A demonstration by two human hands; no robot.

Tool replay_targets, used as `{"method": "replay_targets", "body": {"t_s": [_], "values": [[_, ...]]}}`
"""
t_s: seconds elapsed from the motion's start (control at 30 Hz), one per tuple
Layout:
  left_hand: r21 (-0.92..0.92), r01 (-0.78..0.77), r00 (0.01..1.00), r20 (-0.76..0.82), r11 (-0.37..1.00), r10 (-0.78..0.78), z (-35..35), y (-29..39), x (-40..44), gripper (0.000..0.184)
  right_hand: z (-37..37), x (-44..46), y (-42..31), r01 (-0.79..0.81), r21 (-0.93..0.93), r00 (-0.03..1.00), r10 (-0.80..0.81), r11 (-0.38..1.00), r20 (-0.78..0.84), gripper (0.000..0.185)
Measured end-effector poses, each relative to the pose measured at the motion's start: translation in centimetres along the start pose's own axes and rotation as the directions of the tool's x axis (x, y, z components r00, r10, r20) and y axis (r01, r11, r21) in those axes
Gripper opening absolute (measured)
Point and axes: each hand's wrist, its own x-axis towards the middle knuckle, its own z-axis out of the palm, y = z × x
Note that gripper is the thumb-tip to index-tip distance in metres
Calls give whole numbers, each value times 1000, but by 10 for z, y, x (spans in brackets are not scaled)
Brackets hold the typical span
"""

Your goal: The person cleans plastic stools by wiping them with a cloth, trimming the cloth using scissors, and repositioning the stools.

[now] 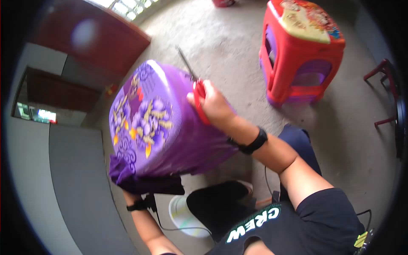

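Observation:
My right hand (214,104) is closed round the red handles of scissors (199,100). Their blades point up and away, past the edge of a purple plastic stool (178,127). The stool's patterned seat carries purple flowers and faces left. Dark purple cloth (131,178) hangs at the stool's lower left corner. My left wrist (127,197), with a black band, comes up beneath this cloth. The cloth covers my left hand, so its fingers are hidden.
A red and purple stack of stools (297,55) stands at the upper right. A pale bucket-like container (182,214) is beside my leg. Grey panels (78,178) line the left side, below a reddish-brown panel (93,38). Dark red metal legs (380,76) show at the right edge.

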Motion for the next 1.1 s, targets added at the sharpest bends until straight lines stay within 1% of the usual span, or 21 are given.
{"method": "replay_targets", "body": {"t_s": [0.07,0.1,0.17,0.27,0.37,0.4,0.5,0.53,0.63,0.67,0.7,0.77,0.8,0.83,0.87,0.93,0.97,1.0,1.03,1.07,1.1], "values": [[5,13,1000,7,1000,-13,-2,-1,1,22,-4,8,-4,-90,4,995,90,996,40,31],[2,19,1000,8,1000,-19,-2,-2,3,22,-7,11,-7,-93,-39,993,95,995,64,32],[-12,17,1000,-3,1000,-17,-3,-4,6,23,-6,11,-3,-33,-142,996,45,989,82,33],[-22,18,1000,-15,1000,-18,-3,-3,8,23,-11,15,-1,-42,-265,987,82,963,140,37],[-27,20,999,-33,999,-21,-2,-3,11,24,-14,25,7,-117,-310,969,177,943,174,49],[-26,21,999,-35,999,-22,-1,-3,10,25,-12,26,8,-200,-179,952,234,963,195,47],[-28,29,998,-53,999,-30,-2,-2,2,26,-10,23,-1,-280,73,927,250,957,280,42],[-33,29,998,-61,999,-31,-3,-2,1,26,-8,24,-2,-266,64,938,242,962,249,35],[-55,44,994,-94,997,-49,-7,-4,-2,27,-7,29,-9,-274,238,935,200,932,292,32],[-58,51,991,-118,997,-57,-8,-3,-2,27,-9,36,-3,-292,321,924,179,901,337,31],[-61,63,986,-152,996,-72,-11,-2,-6,28,-13,37,-17,-287,320,911,154,903,383,33],[-77,78,967,-236,994,-95,-17,-1,-10,28,-6,27,-13,-210,330,934,89,920,346,35],[-104,95,962,-245,990,-118,-18,4,-12,28,-2,21,-11,-184,303,943,82,935,322,35],[-143,134,965,-204,981,-162,-20,12,-10,29,3,16,-9,-158,279,956,76,947,285,36],[-191,213,969,-83,958,-232,-27,27,-2,32,4,13,-13,-142,254,967,79,957,243,37],[-251,389,920,162,886,-358,-36,60,7,39,-9,11,-29,-157,283,944,59,946,324,40],[-207,433,896,206,878,-393,-48,59,3,41,-16,12,-37,-152,285,928,38,946,370,42],[-158,471,869,250,868,-427,-59,58,-2,43,-16,13,-42,-63,349,932,-70,935,355,41],[-111,495,848,279,862,-451,-73,61,-3,43,-23,15,-53,356,100,871,-368,929,325,40],[-75,496,838,302,865,-455,-80,64,-3,42,-29,19,-70,697,-152,698,-614,701,369,40],[-48,482,840,309,875,-446,-84,62,-11,41,-27,29,-73,833,-354,549,-714,425,434,35]]}}
